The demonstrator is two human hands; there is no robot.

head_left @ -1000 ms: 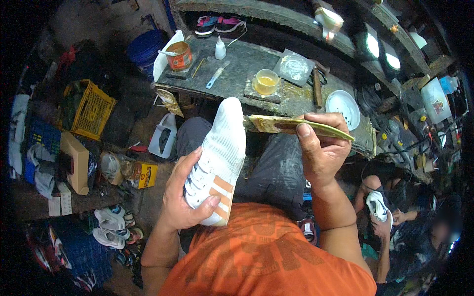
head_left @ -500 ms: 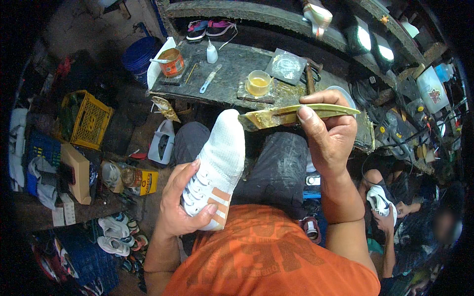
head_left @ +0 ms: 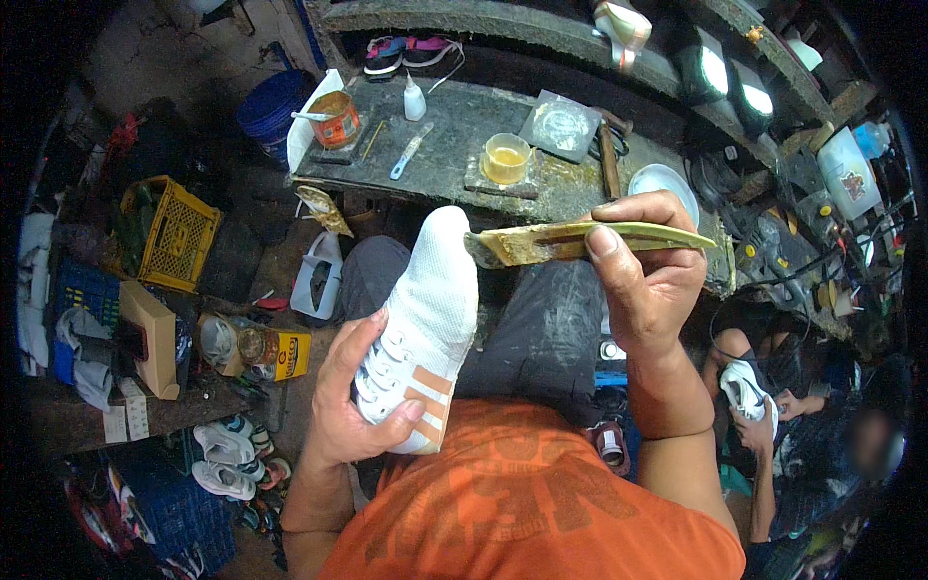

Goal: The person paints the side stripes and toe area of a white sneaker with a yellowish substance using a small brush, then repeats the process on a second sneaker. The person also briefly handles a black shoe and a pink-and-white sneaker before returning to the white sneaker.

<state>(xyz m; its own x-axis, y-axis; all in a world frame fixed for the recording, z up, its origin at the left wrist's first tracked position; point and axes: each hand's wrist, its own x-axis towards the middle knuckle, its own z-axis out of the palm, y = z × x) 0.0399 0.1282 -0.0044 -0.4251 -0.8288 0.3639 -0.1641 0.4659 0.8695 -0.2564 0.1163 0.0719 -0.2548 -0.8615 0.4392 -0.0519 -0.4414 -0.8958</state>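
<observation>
My left hand is closed round the heel and laced middle of a white mesh sneaker with tan stripes, held toe up above my lap. My right hand is closed on a flat yellow-green brush crusted with glue, held sideways between thumb and fingers. Its dark tip is at the right edge of the sneaker's toe, apparently touching it. Just beyond, on the workbench, are a cup of amber liquid, a small white bottle and an orange can.
A co-worker's hand holds another white shoe at lower right. Left stand a yellow crate, a cardboard box and several shoes. A hammer and white plate are on the bench; shelves run above.
The sneaker sits slightly left of where it was a second ago. My right hand and brush have shifted a little rightward, the brush tip staying by the toe. The view has moved slightly.
</observation>
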